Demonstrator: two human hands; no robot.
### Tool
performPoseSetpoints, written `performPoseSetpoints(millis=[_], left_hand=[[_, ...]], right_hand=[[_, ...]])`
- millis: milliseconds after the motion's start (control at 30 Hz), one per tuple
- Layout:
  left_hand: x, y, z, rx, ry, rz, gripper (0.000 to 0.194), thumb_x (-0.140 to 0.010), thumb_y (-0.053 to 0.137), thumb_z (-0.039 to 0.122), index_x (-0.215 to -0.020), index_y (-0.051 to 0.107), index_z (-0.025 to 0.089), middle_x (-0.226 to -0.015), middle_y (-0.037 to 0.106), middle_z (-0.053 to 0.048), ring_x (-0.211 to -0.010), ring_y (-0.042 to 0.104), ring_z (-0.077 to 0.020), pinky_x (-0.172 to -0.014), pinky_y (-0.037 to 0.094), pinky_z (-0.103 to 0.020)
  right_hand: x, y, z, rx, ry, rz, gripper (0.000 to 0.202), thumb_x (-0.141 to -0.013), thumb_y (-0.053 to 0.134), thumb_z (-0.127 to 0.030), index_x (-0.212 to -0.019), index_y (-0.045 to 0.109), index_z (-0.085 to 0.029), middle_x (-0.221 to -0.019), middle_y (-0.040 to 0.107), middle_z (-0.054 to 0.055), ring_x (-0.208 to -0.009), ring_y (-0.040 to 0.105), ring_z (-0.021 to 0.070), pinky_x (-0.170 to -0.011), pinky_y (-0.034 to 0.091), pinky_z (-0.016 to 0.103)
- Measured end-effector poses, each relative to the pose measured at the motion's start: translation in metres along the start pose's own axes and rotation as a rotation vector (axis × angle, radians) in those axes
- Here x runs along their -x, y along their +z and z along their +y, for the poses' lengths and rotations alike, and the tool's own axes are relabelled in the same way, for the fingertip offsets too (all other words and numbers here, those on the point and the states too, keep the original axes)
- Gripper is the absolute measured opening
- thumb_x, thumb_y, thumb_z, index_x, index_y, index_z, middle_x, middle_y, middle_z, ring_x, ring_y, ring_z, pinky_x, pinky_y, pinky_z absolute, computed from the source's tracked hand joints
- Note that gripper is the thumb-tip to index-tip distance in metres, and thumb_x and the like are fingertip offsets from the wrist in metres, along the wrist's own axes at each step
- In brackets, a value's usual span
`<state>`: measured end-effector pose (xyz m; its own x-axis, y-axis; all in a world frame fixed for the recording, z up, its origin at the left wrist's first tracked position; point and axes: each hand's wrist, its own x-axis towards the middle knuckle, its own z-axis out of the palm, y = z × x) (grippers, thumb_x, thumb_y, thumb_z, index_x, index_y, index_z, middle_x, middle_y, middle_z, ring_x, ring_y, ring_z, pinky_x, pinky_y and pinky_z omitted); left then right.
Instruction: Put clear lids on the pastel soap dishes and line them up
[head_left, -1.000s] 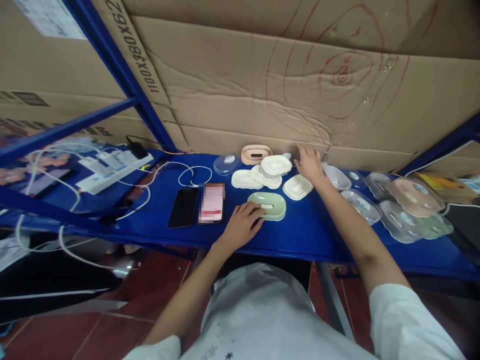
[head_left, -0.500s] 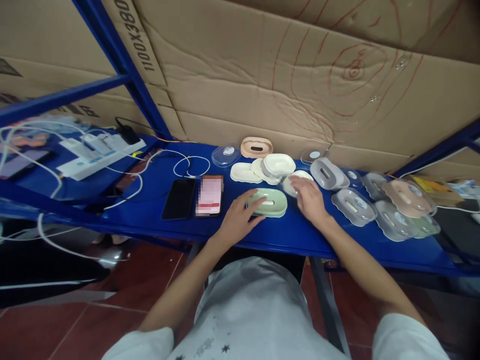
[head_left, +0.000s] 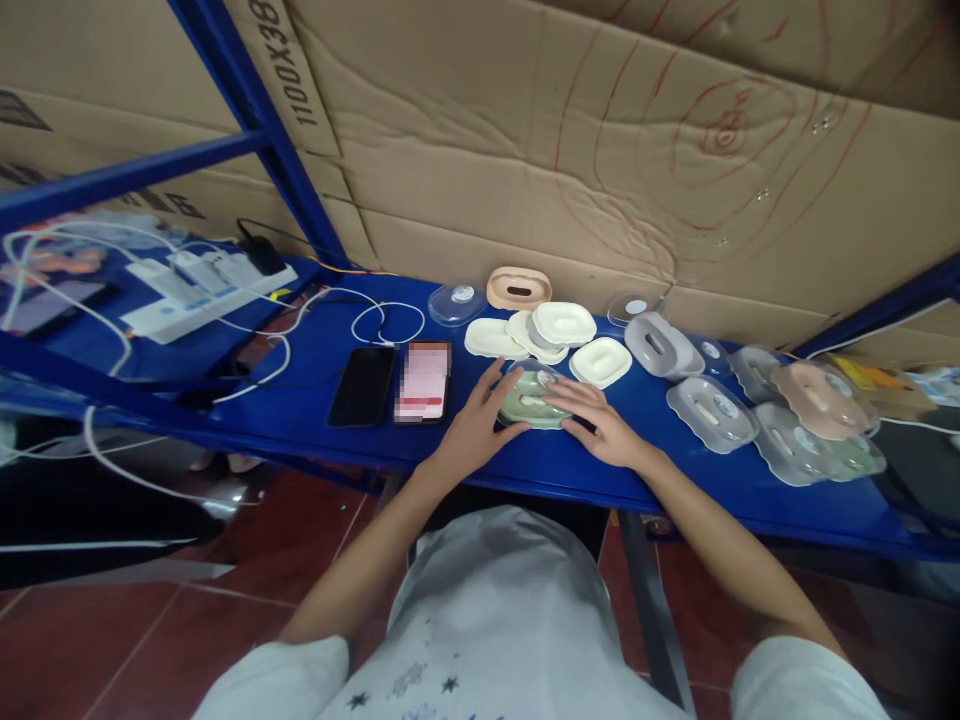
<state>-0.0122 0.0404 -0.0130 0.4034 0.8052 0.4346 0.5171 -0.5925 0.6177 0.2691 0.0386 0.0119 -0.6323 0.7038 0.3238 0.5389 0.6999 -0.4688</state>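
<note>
A green oval dish (head_left: 534,402) lies on the blue shelf in front of me, with a clear lid bearing a round label (head_left: 545,378) over it. My left hand (head_left: 478,425) touches the dish's left side, thumb and fingers around its edge. From the right, my right hand (head_left: 604,422) rests on the lid and the dish's right edge. Both hands grip this lidded dish between them. Just behind sit cream pieces (head_left: 600,361), one of them stacked on others (head_left: 564,324). An orange-beige dish (head_left: 518,288) stands farther back.
Two phones (head_left: 361,386) (head_left: 424,382) lie left of the dish. Clear lids (head_left: 456,304) are at the back. Grey dishes (head_left: 663,346) and several lidded ones (head_left: 712,413) fill the right side. A white power strip (head_left: 208,305) with cables is far left; cardboard (head_left: 465,140) stands behind.
My right hand has moved left and toward me from the cream piece, and a clear lid now covers the green dish. My left hand stays at the dish. The view has shifted slightly.
</note>
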Motion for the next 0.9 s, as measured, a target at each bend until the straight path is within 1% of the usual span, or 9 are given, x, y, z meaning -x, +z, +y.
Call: performPoseSetpoints(millis=[67,167,267,333,400,500,633,800,900], left_hand=[[0.000,0.000,-0.002,0.007,-0.005,0.001,0.089,-0.099,0.076,0.035,-0.170,0.023,0.039,-0.177,0.022,-0.013,-0.156,0.043,-0.0333,-0.124,0.046,-0.052],[0.000,0.001,-0.006,-0.002,0.031,0.010,0.078,-0.100,0.074,0.034,-0.166,0.032,0.036,-0.173,0.032,-0.013,-0.158,0.040,-0.0324,-0.127,0.043,-0.052],[0.001,0.002,-0.007,-0.018,0.072,0.053,0.062,-0.100,0.074,0.034,-0.156,0.047,0.032,-0.164,0.042,-0.014,-0.155,0.044,-0.0322,-0.127,0.042,-0.054],[0.000,0.002,-0.007,-0.022,0.079,0.085,0.057,-0.099,0.075,0.034,-0.151,0.052,0.030,-0.158,0.045,-0.014,-0.149,0.049,-0.0321,-0.126,0.044,-0.054],[0.000,0.001,-0.006,-0.033,0.078,0.115,0.052,-0.098,0.076,0.034,-0.146,0.055,0.029,-0.153,0.047,-0.014,-0.144,0.053,-0.0314,-0.123,0.047,-0.053],[0.000,0.001,-0.005,-0.060,0.076,0.154,0.047,-0.097,0.078,0.034,-0.139,0.059,0.028,-0.146,0.049,-0.012,-0.138,0.056,-0.0298,-0.121,0.049,-0.051],[0.001,0.001,-0.004,-0.071,0.076,0.181,0.044,-0.095,0.080,0.033,-0.134,0.061,0.027,-0.141,0.051,-0.011,-0.134,0.059,-0.0285,-0.118,0.053,-0.048],[0.001,0.001,-0.004,-0.069,0.070,0.163,0.043,-0.096,0.079,0.032,-0.134,0.060,0.027,-0.142,0.051,-0.012,-0.137,0.058,-0.0298,-0.118,0.053,-0.050],[0.001,0.001,-0.005,-0.060,0.069,0.140,0.043,-0.096,0.079,0.031,-0.134,0.060,0.026,-0.143,0.050,-0.012,-0.139,0.056,-0.0306,-0.119,0.052,-0.052]], right_hand=[[0.000,-0.002,-0.002,-0.040,0.001,0.012,0.043,-0.111,0.047,-0.029,-0.151,0.060,-0.037,-0.162,0.056,0.005,-0.158,0.041,0.0282,-0.127,0.036,0.063],[-0.001,-0.001,-0.003,-0.067,-0.030,0.038,0.042,-0.111,0.044,-0.024,-0.147,0.061,-0.037,-0.160,0.058,0.004,-0.157,0.042,0.0262,-0.128,0.035,0.063],[-0.001,0.003,-0.001,-0.042,-0.026,0.075,0.047,-0.109,0.052,-0.032,-0.157,0.052,-0.035,-0.167,0.048,0.008,-0.159,0.040,0.0288,-0.129,0.034,0.062],[-0.002,0.006,0.001,0.002,0.017,0.107,0.054,-0.107,0.058,-0.039,-0.160,0.049,-0.033,-0.172,0.040,0.010,-0.161,0.035,0.0315,-0.129,0.035,0.062],[-0.002,0.008,0.004,0.048,0.052,0.110,0.055,-0.108,0.056,-0.042,-0.162,0.047,-0.034,-0.175,0.035,0.010,-0.163,0.030,0.0318,-0.130,0.034,0.063],[-0.001,0.010,0.008,0.085,0.046,0.072,0.053,-0.112,0.048,-0.038,-0.165,0.043,-0.035,-0.176,0.033,0.006,-0.166,0.022,0.0290,-0.132,0.030,0.062],[0.000,0.011,0.009,0.122,-0.022,0.058,0.054,-0.113,0.043,-0.032,-0.166,0.040,-0.035,-0.177,0.031,0.005,-0.167,0.016,0.0275,-0.134,0.028,0.062],[-0.002,0.011,0.006,0.207,-0.034,0.046,0.063,-0.108,0.056,-0.037,-0.168,0.037,-0.034,-0.176,0.032,0.008,-0.166,0.019,0.0324,-0.131,0.032,0.064],[-0.003,0.012,0.006,0.238,-0.022,0.055,0.072,-0.103,0.066,-0.042,-0.168,0.036,-0.035,-0.178,0.027,0.011,-0.166,0.021,0.0362,-0.130,0.033,0.065]])
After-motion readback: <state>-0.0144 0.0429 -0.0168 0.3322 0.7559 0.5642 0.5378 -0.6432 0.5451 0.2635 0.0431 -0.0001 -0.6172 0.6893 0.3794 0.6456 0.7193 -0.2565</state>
